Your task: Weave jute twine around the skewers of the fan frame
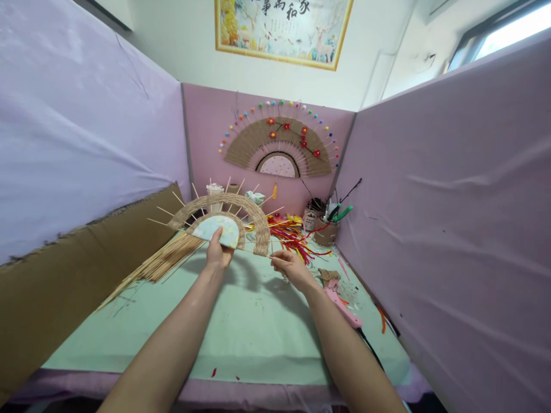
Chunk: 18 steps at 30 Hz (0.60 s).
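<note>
A half-round fan (260,226) of thin wooden sticks and brown woven twine is held up above the table in the head view. My left hand (219,252) grips its pale, patterned half-round base (215,228), thumb on the front and fingers mostly behind. Twine forms one narrow band around the base and a wider arc farther out, with bare stick tips poking past it. At the fan's lower right corner, my right hand (293,268) pinches the thin end stick; whether loose twine is also between those fingers is too small to tell.
Loose sticks (172,258) lie left beside a cardboard strip (86,275). Bright pipe cleaners (293,232) and tool cups (326,232) stand behind. A pink glue gun (344,307) with a cord rests right. A finished fan (245,143) hangs on the back panel.
</note>
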Each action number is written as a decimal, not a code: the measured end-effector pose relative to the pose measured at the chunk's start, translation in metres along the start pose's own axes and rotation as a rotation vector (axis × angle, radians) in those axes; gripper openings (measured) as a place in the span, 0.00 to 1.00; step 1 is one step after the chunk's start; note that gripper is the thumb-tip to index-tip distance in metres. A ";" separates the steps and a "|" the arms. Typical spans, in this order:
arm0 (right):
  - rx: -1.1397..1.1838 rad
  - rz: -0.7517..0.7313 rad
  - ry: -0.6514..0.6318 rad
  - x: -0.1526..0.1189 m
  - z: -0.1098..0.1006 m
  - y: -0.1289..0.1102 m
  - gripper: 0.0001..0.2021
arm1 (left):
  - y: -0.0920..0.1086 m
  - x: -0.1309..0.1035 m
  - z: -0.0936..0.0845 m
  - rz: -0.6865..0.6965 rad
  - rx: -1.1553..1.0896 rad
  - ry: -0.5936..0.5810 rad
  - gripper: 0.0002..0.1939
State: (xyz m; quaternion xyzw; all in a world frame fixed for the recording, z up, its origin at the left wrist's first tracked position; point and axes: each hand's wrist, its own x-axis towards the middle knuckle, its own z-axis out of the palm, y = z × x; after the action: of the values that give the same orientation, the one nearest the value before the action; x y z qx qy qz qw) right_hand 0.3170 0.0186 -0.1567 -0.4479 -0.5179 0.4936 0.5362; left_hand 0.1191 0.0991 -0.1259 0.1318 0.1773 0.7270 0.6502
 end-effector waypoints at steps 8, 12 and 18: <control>0.125 -0.021 -0.058 -0.003 0.023 0.010 0.15 | -0.001 -0.001 -0.001 0.013 -0.015 0.014 0.11; 0.278 0.021 -0.006 0.001 0.027 0.015 0.19 | -0.002 -0.001 -0.002 0.047 0.009 0.025 0.09; 0.439 0.025 0.018 0.003 0.031 0.016 0.18 | -0.010 -0.015 0.000 -0.020 0.112 -0.133 0.13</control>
State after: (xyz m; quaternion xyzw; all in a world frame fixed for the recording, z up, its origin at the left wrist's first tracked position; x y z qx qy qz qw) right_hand 0.2854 0.0223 -0.1705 -0.3312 -0.3875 0.5971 0.6194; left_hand 0.1299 0.0847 -0.1294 0.2144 0.1753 0.6990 0.6593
